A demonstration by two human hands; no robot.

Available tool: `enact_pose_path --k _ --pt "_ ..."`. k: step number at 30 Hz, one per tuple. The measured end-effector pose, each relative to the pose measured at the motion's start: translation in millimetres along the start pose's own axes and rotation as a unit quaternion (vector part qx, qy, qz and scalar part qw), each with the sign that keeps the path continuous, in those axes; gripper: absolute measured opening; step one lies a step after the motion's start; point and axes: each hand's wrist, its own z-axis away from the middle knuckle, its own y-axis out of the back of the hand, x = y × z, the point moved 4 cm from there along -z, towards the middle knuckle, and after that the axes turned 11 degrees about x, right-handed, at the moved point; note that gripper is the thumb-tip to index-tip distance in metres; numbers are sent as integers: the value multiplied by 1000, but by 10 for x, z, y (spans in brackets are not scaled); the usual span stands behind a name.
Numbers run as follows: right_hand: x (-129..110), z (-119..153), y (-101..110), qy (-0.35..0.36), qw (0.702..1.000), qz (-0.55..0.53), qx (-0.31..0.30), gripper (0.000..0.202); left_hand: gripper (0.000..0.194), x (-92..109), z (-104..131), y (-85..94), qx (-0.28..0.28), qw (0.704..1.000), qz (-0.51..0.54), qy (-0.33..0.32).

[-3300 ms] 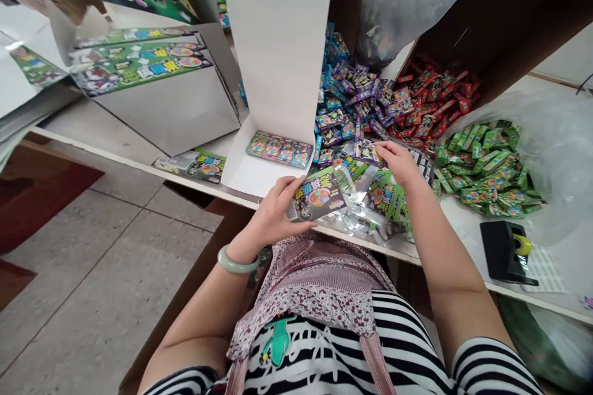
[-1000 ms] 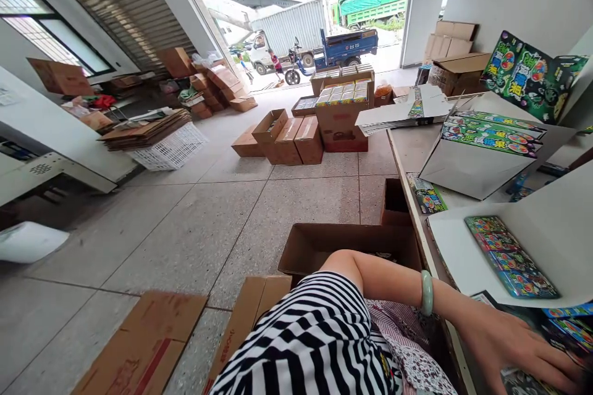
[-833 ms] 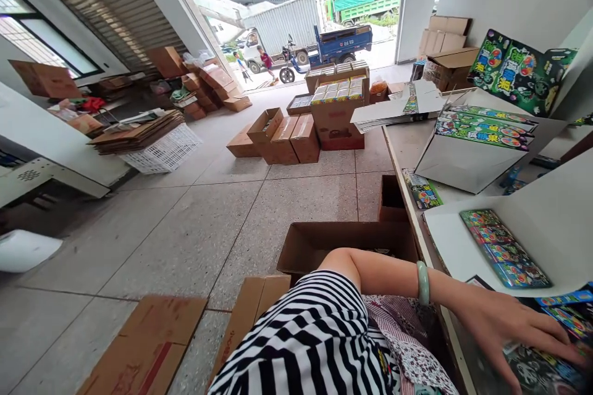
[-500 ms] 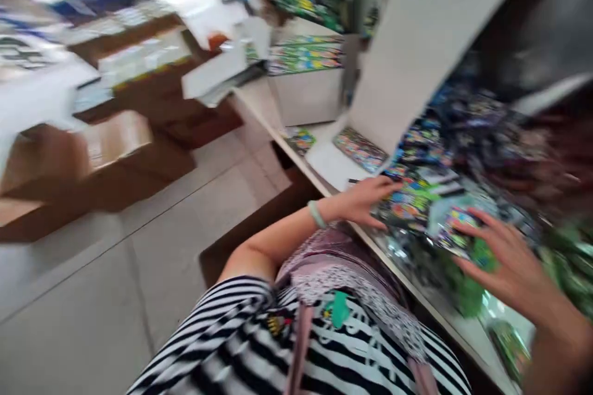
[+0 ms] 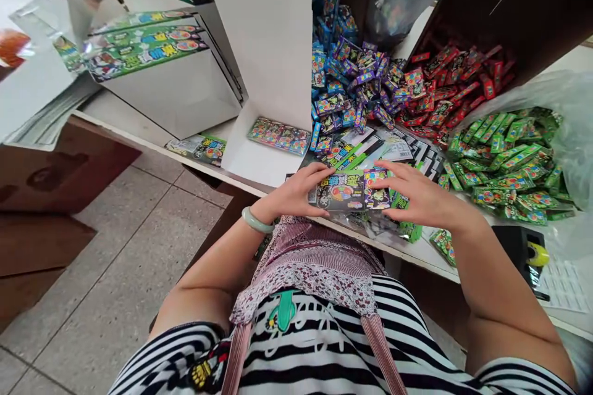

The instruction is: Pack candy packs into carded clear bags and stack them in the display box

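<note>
My left hand (image 5: 306, 192) is closed around the left end of a dark printed candy box (image 5: 341, 191). My right hand (image 5: 412, 194) grips a small purple candy packet (image 5: 376, 189) at the right end of that box, thumb and fingers on opposite sides. Whether the packet is inside the box or only against it I cannot tell. Flat black-and-green printed cartons (image 5: 354, 151) lie behind both hands. Crumpled clear wrap (image 5: 370, 222) shows below them at the table edge.
Piles of blue packets (image 5: 331, 83), red packets (image 5: 456, 89) and bagged green packets (image 5: 514, 163) cover the back and right. An open white box (image 5: 273, 31) holds a wrapped row of packets (image 5: 280, 134). A filled display box (image 5: 171, 95) stands left. A tape dispenser (image 5: 521, 253) sits right.
The view has swung rightward and steadied. Both hands have come closer together: the right hand now brings the purple packet to the box's right end while the left holds the other end.
</note>
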Motion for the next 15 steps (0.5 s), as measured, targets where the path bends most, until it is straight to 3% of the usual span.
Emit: enact_pose_path --k 5,11,15 --pt "-57 -35 -18 16 1000 -18 12 48 96 23 -11 -13 -8 999 -9 40" --pt "-97 -19 -80 8 997 -63 38 33 98 98 -22 -13 -2 999 15 33" --pt "-41 -29 -171 -31 994 -78 67 50 99 84 -5 -13 22 999 15 34"
